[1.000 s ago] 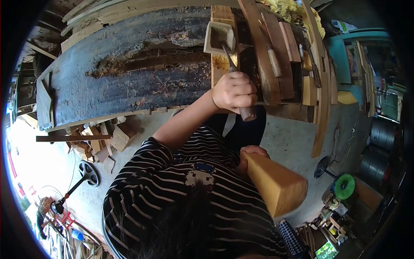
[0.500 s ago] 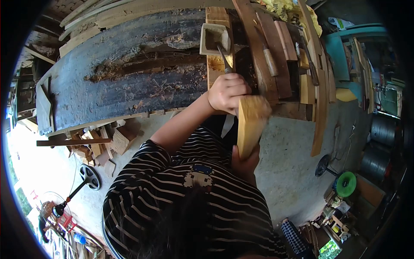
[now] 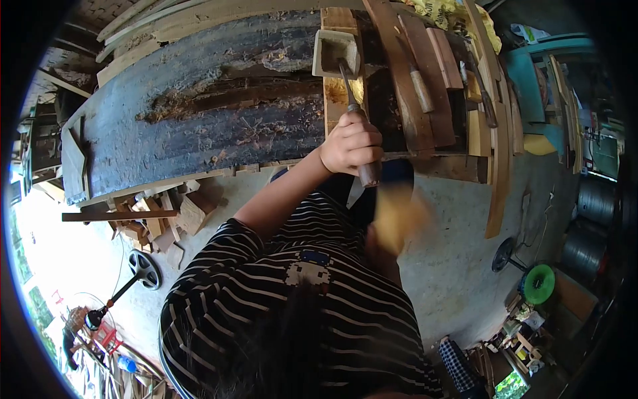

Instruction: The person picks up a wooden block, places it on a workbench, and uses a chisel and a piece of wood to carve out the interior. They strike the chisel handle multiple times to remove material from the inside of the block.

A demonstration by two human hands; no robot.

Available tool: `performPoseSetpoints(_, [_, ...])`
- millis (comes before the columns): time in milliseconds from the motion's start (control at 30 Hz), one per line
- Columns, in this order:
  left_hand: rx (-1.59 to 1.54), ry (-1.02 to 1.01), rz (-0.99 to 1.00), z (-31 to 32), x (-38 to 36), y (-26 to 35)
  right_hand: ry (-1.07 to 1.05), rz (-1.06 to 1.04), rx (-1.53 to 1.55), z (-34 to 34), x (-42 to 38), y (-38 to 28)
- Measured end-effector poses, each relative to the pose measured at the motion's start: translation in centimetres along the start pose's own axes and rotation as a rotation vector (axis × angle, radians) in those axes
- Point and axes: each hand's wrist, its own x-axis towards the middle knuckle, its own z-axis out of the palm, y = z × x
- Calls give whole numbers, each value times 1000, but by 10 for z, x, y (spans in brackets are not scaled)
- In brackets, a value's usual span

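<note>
My left hand [image 3: 352, 144] is wrapped round the wooden handle of a chisel [image 3: 369, 175], whose butt end sticks out below my fist. The chisel's metal blade slants up into the hollow of a small square wooden block [image 3: 317, 61], its tip resting inside. Beneath that block lies a yellowish wooden board [image 3: 333, 113]. My right hand [image 3: 380, 249], partly hidden and dim, is closed on the lower end of a yellow wood block [image 3: 399, 216]. Motion blurs this block, which is apart from the chisel handle.
A long dark, rough slab workbench [image 3: 266, 143] runs across the top. To its right lie wooden planks [image 3: 430, 86], another wood-handled chisel [image 3: 421, 90] and a dark-handled tool [image 3: 488, 110]. Wood offcuts [image 3: 156, 223] are piled on the floor at left.
The yellow wood block has swung down and away from the chisel's butt, uncovering the handle end. My left hand keeps its grip. The whole view has shifted slightly.
</note>
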Motion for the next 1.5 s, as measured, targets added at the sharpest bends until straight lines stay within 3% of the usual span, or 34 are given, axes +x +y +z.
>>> performPoseSetpoints(33, [14,-6,-33,2,-1,0,-165,628,368,-38,74,-62])
performPoseSetpoints(167, [-57,33,-150,5,1,-2,-76,563,436,-11,53,-48])
performPoseSetpoints(233, [-67,37,-186,5,6,0,297,131,789,21,35,-25])
performPoseSetpoints(267, [-81,46,-209,5,10,0,299,129,787,14,49,-34])
performPoseSetpoints(333, [-86,57,-210,6,13,-3,-12,634,443,-14,90,-65])
performPoseSetpoints(400, [-5,-39,-170,5,16,-10,0,615,425,-8,88,-61])
performPoseSetpoints(467, [-17,-24,-193,3,17,-6,91,552,531,-4,85,-61])
performPoseSetpoints(667, [-62,70,-271,-2,31,8,51,320,570,3,64,-42])
performPoseSetpoints(767, [-85,170,-298,-3,44,17,122,410,647,0,62,-47])
performPoseSetpoints(933, [-89,277,-259,-24,69,24,166,364,595,7,37,-25])
performPoseSetpoints(1000, [-182,561,-301,-37,82,22,168,308,500,2,37,-25])
performPoseSetpoints(1067, [-291,888,-446,-58,100,6,210,406,684,-12,41,-34])
performPoseSetpoints(1133, [-253,769,-674,-109,123,-3,270,462,712,-15,36,-36])
performPoseSetpoints(1200, [117,413,-1090,-137,140,-33,305,601,662,-15,21,-28])
performPoseSetpoints(1267, [22,193,-1042,-127,112,-103,301,586,633,-10,9,-20])
performPoseSetpoints(1333, [138,-183,-1421,-105,90,-137,302,566,606,-6,6,-18])
performPoseSetpoints(1467, [-13,-371,-1482,-76,44,-167,342,757,891,-16,17,-47])
performPoseSetpoints(1500, [-231,-309,-1465,-78,34,-173,347,783,955,-19,20,-54])
